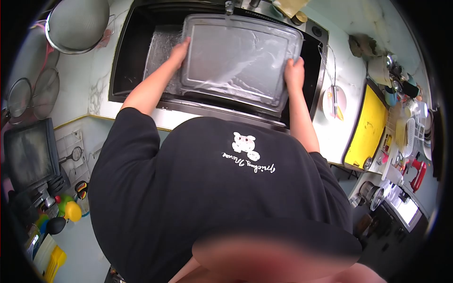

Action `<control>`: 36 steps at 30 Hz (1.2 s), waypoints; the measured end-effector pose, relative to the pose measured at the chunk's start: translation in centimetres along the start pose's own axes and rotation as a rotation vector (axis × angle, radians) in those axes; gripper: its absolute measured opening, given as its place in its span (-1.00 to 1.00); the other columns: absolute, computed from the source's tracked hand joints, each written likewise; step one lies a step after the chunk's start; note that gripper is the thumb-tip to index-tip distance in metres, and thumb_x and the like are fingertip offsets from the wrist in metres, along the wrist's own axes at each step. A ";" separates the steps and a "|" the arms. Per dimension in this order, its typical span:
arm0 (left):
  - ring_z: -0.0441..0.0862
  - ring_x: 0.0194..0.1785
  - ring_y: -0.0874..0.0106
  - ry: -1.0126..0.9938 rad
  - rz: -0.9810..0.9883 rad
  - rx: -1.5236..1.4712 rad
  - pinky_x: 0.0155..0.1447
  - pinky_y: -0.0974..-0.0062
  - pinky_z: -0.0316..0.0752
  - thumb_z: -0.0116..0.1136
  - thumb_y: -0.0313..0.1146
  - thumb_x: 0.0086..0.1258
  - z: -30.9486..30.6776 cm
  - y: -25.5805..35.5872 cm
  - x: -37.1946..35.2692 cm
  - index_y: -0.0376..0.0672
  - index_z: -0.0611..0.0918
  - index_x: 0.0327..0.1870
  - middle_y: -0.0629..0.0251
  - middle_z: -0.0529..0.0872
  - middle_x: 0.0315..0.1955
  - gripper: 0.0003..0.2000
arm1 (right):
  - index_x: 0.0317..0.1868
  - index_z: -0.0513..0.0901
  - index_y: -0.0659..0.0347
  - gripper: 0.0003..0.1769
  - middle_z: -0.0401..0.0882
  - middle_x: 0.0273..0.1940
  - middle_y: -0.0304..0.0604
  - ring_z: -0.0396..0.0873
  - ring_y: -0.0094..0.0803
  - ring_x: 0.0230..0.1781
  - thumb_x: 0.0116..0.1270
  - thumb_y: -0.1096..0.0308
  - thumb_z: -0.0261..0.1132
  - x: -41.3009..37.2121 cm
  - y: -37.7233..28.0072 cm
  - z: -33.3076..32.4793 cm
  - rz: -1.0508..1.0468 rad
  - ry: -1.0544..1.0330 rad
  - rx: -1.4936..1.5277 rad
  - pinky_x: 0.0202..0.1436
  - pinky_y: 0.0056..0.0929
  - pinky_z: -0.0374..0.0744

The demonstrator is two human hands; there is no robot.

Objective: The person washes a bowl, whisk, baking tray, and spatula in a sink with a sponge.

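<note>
A large clear rectangular plastic lid, wet on its surface, is held over the black sink. My left hand grips its left edge, thumb on the upper side and the other fingers hidden beneath. On the opposite edge, my right hand is closed around the rim, near the right corner. The faucet reaches the far edge of the lid. Partly covered by the lid, another clear wet plastic piece lies in the left part of the sink.
A large mesh strainer is at the upper left. To the right of the sink, a whisk lies over a white dish on the counter, with a yellow board beyond. Utensils crowd the far right.
</note>
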State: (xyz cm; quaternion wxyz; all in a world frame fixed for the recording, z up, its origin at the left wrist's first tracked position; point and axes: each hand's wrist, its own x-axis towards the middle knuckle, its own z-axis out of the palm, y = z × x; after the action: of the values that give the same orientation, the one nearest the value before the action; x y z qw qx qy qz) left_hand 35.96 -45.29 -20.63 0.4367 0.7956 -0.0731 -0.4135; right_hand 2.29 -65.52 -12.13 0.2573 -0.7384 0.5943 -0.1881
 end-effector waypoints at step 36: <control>0.47 0.05 -0.07 0.298 0.231 0.307 0.12 0.23 0.35 -0.17 0.22 0.25 -1.7 -2.2 4.9 -0.43 0.55 -0.10 -0.26 0.56 -0.12 -0.30 | 0.24 0.20 0.37 -0.27 0.44 0.03 0.28 0.46 0.06 0.05 0.10 0.19 0.20 -1.1 -4.9 -0.9 -0.116 -0.027 0.069 0.11 -0.21 0.42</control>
State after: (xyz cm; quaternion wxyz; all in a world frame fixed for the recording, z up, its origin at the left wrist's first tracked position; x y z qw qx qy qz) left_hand 39.87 -45.23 -24.72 0.3611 0.8912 -0.1604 -0.2227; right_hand 5.32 -63.77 -8.42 0.2790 -0.7647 0.5404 -0.2130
